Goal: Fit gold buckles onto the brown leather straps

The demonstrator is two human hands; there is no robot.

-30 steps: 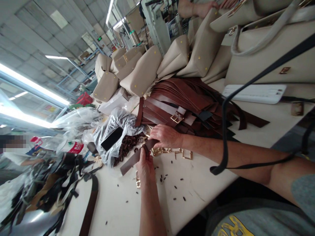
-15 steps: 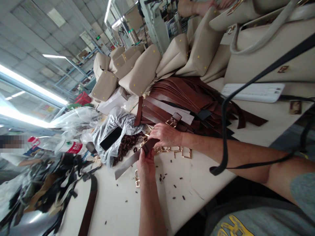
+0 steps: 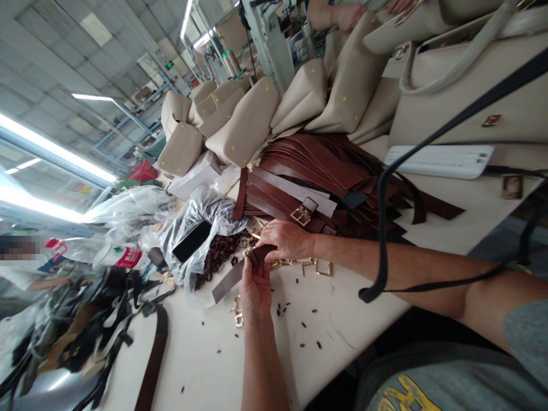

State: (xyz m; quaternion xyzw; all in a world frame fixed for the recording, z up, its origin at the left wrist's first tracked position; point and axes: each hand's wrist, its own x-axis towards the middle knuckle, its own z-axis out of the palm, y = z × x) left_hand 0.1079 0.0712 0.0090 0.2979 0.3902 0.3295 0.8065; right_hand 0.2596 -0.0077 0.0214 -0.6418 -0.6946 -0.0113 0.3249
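Observation:
My left hand [image 3: 257, 291] is closed around a dark brown leather strap [image 3: 226, 282], thumb on top. The strap's greyish flat end slants down to the left over the table. My right hand [image 3: 287, 238] pinches the same strap just above, its fingertips bent over it. A gold buckle [image 3: 248, 250] shows at the strap by my fingers; how it joins the strap is partly hidden. Beyond the hands lies a heap of small brown leather loops [image 3: 220, 254]. More gold buckles lie close by, one [image 3: 324, 267] right of my hands and one [image 3: 238, 313] left of my left wrist.
A thick stack of brown straps [image 3: 308, 165] lies behind my hands, with beige handbags [image 3: 248, 120] beyond. A black phone [image 3: 192, 241] rests on plastic bags. Dark scraps dot the white table [image 3: 214, 377]. A black cord [image 3: 382, 240] hangs before my right arm. Another person's hand [image 3: 349, 17] is at top.
The strap's free end has drawn in toward my hands, so less sticks out to the left. My right hand has shifted slightly down.

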